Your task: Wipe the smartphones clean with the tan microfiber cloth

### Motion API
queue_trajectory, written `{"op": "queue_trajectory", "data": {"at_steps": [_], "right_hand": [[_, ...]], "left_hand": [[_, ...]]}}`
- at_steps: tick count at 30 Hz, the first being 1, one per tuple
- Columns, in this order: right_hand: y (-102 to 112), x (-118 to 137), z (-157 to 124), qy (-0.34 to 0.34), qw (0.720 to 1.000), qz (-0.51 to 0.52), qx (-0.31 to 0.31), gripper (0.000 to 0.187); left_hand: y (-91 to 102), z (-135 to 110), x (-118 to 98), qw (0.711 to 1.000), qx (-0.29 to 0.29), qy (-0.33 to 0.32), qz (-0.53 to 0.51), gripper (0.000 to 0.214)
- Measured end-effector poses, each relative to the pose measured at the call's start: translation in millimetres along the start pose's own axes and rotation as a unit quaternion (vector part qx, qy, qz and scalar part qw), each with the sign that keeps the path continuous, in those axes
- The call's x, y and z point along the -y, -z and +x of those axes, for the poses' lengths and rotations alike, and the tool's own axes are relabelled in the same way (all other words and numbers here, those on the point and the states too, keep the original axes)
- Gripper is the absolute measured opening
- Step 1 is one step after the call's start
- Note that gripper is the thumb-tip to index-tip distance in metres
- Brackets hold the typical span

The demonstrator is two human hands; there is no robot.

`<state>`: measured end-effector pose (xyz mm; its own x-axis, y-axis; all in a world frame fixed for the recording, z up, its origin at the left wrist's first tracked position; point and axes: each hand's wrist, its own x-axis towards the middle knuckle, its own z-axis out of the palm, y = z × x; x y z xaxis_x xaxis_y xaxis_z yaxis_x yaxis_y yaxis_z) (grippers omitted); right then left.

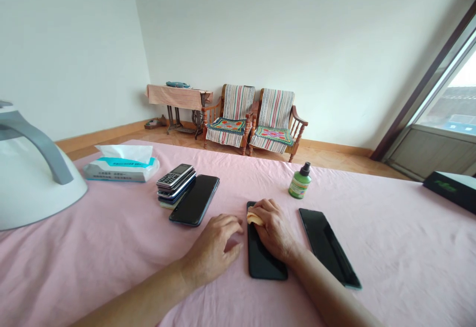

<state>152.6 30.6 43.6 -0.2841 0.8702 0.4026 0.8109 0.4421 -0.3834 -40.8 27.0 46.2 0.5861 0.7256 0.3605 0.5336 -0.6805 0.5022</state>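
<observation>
The right hand [274, 230] is clamped on a cloth [254, 217], which rests against the far end of a phone [265, 262] lying on the counter [409, 247]. At nine o'clock from that phone, just beside it, the left hand [212, 242] has thumb and fingers apart. A second phone [327, 245] lies at three o'clock, a bottle [299, 183] stands at one, and a stack [176, 180] of handsets sits at ten.
</observation>
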Motion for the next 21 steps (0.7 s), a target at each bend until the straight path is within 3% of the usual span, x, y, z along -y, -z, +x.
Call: {"op": "queue_trajectory", "data": {"at_steps": [3, 10, 21], "right_hand": [[0.5, 1.5, 0.6, -0.006, 1.000, -0.013, -0.003, 0.028], [2.9, 1.0, 2.5, -0.003, 1.000, -0.023, 0.003, 0.022], [0.2, -8.1, 23.8, 0.025, 0.999, -0.015, 0.026, 0.027]], "left_hand": [[2.3, 0.2, -2.8, 1.000, 0.003, -0.007, -0.003, 0.023], [6.8, -0.2, -6.2, 0.999, 0.033, -0.034, -0.002, 0.049], [4.6, -0.8, -6.9, 0.999, 0.046, -0.026, 0.000, 0.057]]}}
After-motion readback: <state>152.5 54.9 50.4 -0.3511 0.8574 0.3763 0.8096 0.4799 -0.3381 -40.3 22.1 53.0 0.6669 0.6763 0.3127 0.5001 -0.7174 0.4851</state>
